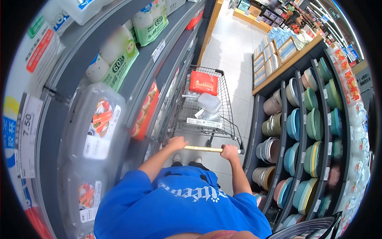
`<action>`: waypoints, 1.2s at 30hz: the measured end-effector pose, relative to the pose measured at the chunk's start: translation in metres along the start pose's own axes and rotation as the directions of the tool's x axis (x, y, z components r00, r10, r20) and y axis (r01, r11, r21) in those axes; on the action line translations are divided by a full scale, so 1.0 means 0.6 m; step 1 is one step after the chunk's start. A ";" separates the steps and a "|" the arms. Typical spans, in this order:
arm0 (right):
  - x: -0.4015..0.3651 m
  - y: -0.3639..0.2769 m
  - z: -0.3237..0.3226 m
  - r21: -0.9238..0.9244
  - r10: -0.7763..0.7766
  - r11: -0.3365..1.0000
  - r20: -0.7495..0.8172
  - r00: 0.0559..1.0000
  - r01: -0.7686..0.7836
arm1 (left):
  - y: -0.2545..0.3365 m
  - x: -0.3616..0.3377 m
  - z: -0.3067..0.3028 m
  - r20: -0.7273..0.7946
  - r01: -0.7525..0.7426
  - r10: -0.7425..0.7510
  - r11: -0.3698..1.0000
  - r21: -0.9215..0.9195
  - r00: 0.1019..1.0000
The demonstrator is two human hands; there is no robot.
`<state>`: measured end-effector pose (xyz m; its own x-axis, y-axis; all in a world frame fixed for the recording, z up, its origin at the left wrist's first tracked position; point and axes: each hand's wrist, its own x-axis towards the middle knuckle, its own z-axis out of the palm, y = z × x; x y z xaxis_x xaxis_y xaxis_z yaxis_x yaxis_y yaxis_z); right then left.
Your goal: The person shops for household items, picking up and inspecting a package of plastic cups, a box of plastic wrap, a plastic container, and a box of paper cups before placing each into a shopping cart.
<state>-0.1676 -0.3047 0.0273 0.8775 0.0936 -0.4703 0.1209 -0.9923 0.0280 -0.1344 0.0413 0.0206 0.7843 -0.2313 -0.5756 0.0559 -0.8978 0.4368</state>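
Both of my hands are on the handle (203, 149) of a wire shopping cart (229, 109) in a store aisle. My left hand (177, 142) is closed at the handle's left end, and my right hand (229, 152) wraps round it near the right end. Inside the cart lies a red package (203, 83) toward the far end. Nearer to me are a clear plastic container (209, 102) and a white box with printing (204, 123). Other clear items beside them are too small to name.
Close on my left stands a grey shelf (51, 119) with packed plastic containers (101, 123) and green "60" packs (119, 65). On the right, a dark rack (280, 119) holds stacked basins (293, 123). Pale floor tiles (230, 44) run ahead, past a wood-edged display (274, 51).
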 end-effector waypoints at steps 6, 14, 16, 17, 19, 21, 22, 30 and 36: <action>-0.061 -0.032 0.011 -0.003 -0.001 1.000 0.050 0.999 0.001 | -0.017 -0.023 0.029 0.330 0.153 -0.114 0.984 -0.095 0.937; -0.126 -0.059 0.073 0.036 -0.031 0.999 0.022 0.999 0.030 | -0.052 -0.084 0.089 0.290 0.132 -0.107 0.989 -0.069 0.951; -0.149 -0.069 0.076 0.051 -0.039 0.998 0.022 0.999 0.038 | -0.040 -0.114 0.089 0.276 0.183 -0.167 0.983 -0.034 0.947; -0.159 -0.073 0.083 0.059 -0.040 0.997 0.016 0.999 0.039 | -0.041 -0.123 0.094 0.287 0.203 -0.191 0.979 -0.013 0.939; -0.180 -0.077 0.097 0.071 -0.048 0.996 0.013 0.999 0.047 | -0.048 -0.139 0.114 0.297 0.298 -0.279 0.954 -0.021 0.913; -0.196 -0.090 0.110 0.082 -0.056 0.995 0.019 0.998 0.054 | -0.071 -0.150 0.147 0.195 0.239 -0.234 0.971 0.000 0.952; -0.206 -0.094 0.114 0.090 -0.062 0.994 0.015 0.998 0.061 | -0.077 -0.158 0.157 0.137 0.210 -0.210 0.978 0.015 0.968; -0.289 -0.114 0.160 0.131 -0.105 0.985 -0.026 0.994 0.108 | -0.067 -0.272 0.207 -0.092 0.267 -0.261 0.962 0.061 0.961; -0.338 -0.135 0.196 0.162 -0.101 0.981 -0.067 0.993 0.110 | -0.072 -0.324 0.233 -0.102 0.298 -0.291 0.952 0.062 0.951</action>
<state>-0.4099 -0.2530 0.0167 0.8899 0.1982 -0.4109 0.1402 -0.9759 -0.1671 -0.3755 0.0727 0.0169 0.7926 0.0795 -0.6046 0.2488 -0.9474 0.2016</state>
